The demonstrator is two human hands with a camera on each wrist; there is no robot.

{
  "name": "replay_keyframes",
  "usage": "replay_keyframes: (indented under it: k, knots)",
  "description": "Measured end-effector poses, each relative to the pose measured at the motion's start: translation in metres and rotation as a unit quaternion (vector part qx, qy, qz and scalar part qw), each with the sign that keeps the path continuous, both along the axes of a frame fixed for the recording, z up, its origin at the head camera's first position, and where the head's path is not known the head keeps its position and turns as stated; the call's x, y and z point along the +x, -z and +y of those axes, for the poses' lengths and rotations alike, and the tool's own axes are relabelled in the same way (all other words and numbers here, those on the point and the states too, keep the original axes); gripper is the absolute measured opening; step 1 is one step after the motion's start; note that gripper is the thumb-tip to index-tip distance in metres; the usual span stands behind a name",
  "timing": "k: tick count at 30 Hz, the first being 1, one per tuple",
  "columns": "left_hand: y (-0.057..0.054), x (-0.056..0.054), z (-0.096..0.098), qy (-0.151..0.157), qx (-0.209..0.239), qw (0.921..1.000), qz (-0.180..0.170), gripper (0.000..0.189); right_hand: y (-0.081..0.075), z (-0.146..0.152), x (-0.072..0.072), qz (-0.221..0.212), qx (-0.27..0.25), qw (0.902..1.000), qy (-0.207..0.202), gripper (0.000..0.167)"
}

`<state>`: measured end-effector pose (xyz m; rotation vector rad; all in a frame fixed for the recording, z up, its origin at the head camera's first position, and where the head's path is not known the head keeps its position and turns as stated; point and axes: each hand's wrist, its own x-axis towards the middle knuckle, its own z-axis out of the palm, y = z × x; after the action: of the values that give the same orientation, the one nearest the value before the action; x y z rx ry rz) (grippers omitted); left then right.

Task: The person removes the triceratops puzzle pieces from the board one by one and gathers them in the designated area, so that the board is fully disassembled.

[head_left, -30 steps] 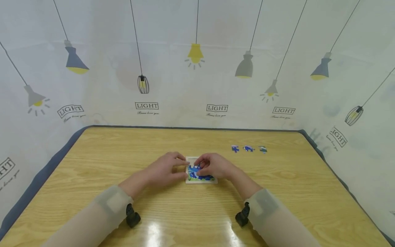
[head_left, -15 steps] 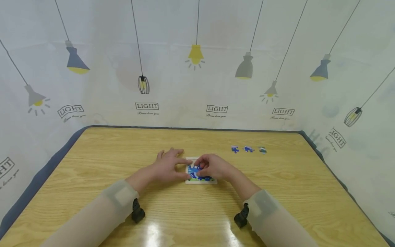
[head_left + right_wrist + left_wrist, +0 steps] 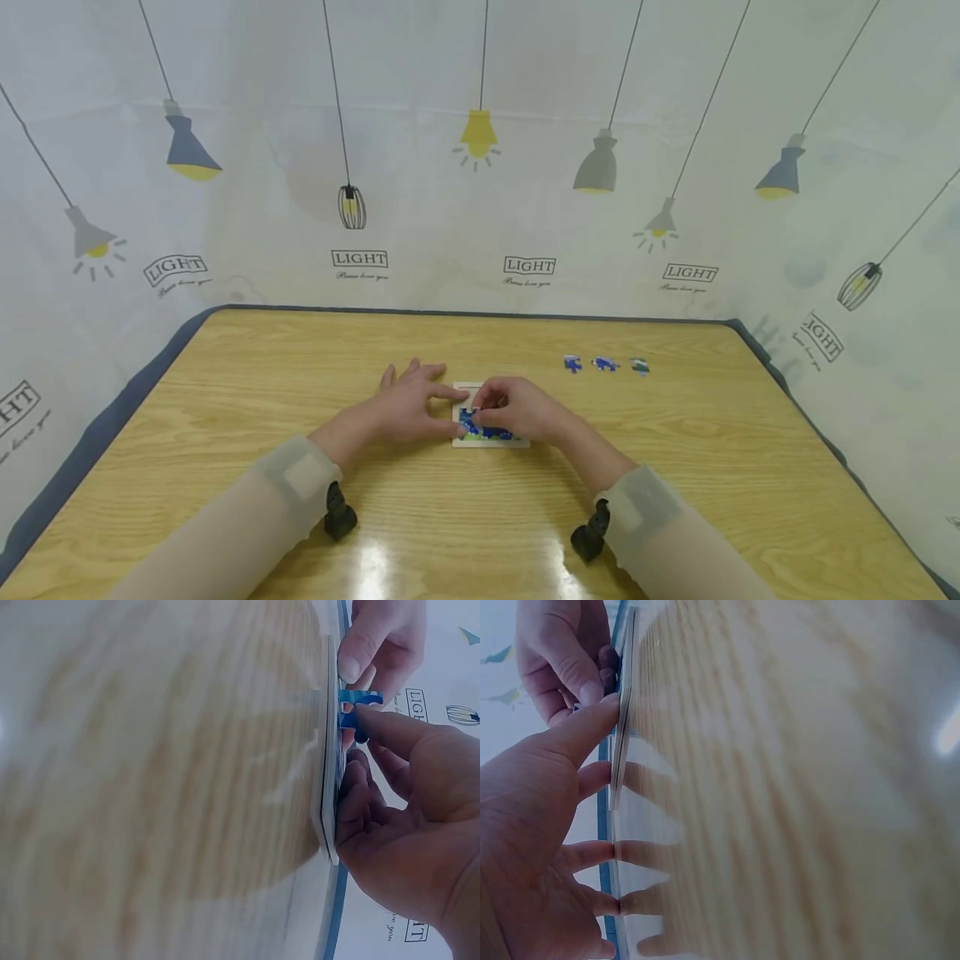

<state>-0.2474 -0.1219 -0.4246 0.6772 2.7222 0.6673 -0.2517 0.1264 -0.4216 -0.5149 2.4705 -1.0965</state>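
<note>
- Head view: the left hand [image 3: 411, 406] has been shifted onto the left side of the jigsaw tray [image 3: 491, 444], with its fingers spread wide, where a second ago they were held closer together beside that edge
- The light blue patch seen earlier under the right hand [image 3: 523, 408] is now largely hidden, and the held jigsaw piece [image 3: 358, 697] is shown in the right wrist view raised off the tray, so it appears to have been tipped up
- By judgement, the piece is not yet seated, and the tray is being steadied while a fit is tried
- Nothing is grasped by the left hand; the tray's edge is touched by its thumb, with the fingers extended
- The blue piece is pinched between thumb and finger of the right hand
- The tray is set at the middle of the wooden surface [image 3: 300, 358], between both hands; its lower part is filled with blue and green picture, and pale base is left showing at the upper left
- Three loose jigsaw pieces [image 3: 604, 364] are laid in a row at the far right, unmoved
- "LIGHT" is printed in boxed labels [image 3: 360, 258] across the backdrop [image 3: 420, 167]; "love you" can be read beneath, but the script's first word cannot be made out
- No brand can be read on the tray or pieces
</note>
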Motion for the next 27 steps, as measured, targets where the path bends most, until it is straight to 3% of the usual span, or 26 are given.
replay_keyframes:
  k: [8,13,22,27]
  knots:
    - [0.003,-0.001,0.000,-0.003,-0.003,1.0000,-0.004,0.062,-0.007,-0.001,0.005,0.021,0.013,0.9996,0.015,0.005]
    - [0.002,0.000,0.001,-0.001,-0.001,1.0000,-0.002,0.063,-0.012,0.011,0.006,0.034,-0.007,0.9987,0.038,0.007]
    - [0.000,0.001,0.001,0.000,0.001,1.0000,-0.009,0.064,-0.013,0.068,-0.004,0.047,-0.010,0.9928,0.109,0.017]
    - [0.000,0.001,0.001,-0.001,0.003,0.9999,-0.010,0.064,-0.007,0.103,-0.010,0.062,0.021,0.9899,0.126,0.024]
